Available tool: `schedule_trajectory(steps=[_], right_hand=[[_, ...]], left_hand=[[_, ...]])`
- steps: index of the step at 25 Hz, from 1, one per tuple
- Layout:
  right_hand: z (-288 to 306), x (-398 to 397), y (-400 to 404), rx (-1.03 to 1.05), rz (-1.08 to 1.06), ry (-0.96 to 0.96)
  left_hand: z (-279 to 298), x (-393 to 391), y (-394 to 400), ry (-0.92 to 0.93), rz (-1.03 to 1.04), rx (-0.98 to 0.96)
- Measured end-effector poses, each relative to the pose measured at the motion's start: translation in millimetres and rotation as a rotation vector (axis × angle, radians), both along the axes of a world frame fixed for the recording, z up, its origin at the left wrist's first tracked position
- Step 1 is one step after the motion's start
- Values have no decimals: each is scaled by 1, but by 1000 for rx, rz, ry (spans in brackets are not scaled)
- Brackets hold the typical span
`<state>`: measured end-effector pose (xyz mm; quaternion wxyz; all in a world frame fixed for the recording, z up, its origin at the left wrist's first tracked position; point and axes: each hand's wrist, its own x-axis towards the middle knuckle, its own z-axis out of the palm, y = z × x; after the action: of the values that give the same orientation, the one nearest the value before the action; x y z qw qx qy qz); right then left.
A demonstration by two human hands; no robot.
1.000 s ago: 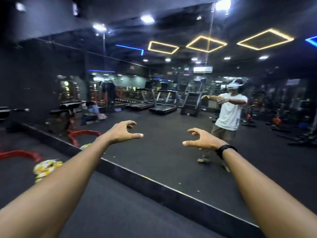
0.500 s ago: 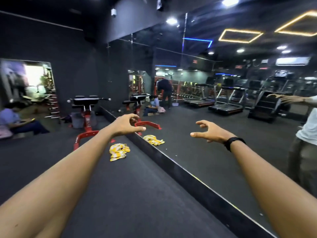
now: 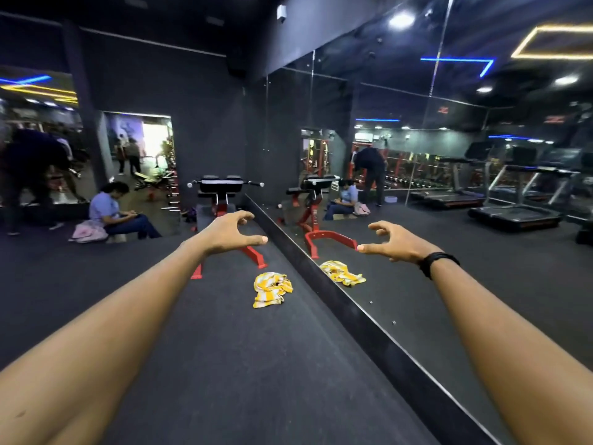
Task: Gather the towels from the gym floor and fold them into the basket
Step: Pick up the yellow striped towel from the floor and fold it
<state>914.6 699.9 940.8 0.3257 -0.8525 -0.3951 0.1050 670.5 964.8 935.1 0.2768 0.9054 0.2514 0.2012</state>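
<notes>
Nearest: two bare forearms extended forward over dark gym floor [image 3: 224,364], wristband [image 3: 438,263] on the right. Further out: left hand [image 3: 229,234] and right hand [image 3: 399,242] raised in the air, fingers loosely hooked and spread, thumbs pointing toward each other, grasping nothing. Beyond and below the hands: one yellow-and-white striped towel [image 3: 272,289], crumpled on the floor just beside the base of the mirror wall [image 3: 417,187] on the right, well apart from both hands; mirror image visible just across the base strip. Farther: red-framed bench machine [image 3: 224,194] standing past the towel, against the far wall. Far left: seated person [image 3: 112,210] with a pink bag alongside. Treadmills visible in the mirror at far right. No basket in view. Judged progress: early stage; towel not yet collected, nothing folded, nothing binned as far as visible. Remaining: approach, pick up towel, fold, place in basket; further towels possibly outside view.
</notes>
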Motion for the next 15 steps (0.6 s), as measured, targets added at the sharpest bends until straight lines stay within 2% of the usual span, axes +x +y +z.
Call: schedule_trajectory(steps=[8,15], right_hand=[[32,158,180,0,132,-24],[2,252,328,-62,226,-48]], left_hand=[[26,127,142,2,147,11],[-9,214,277,17,210,-50]])
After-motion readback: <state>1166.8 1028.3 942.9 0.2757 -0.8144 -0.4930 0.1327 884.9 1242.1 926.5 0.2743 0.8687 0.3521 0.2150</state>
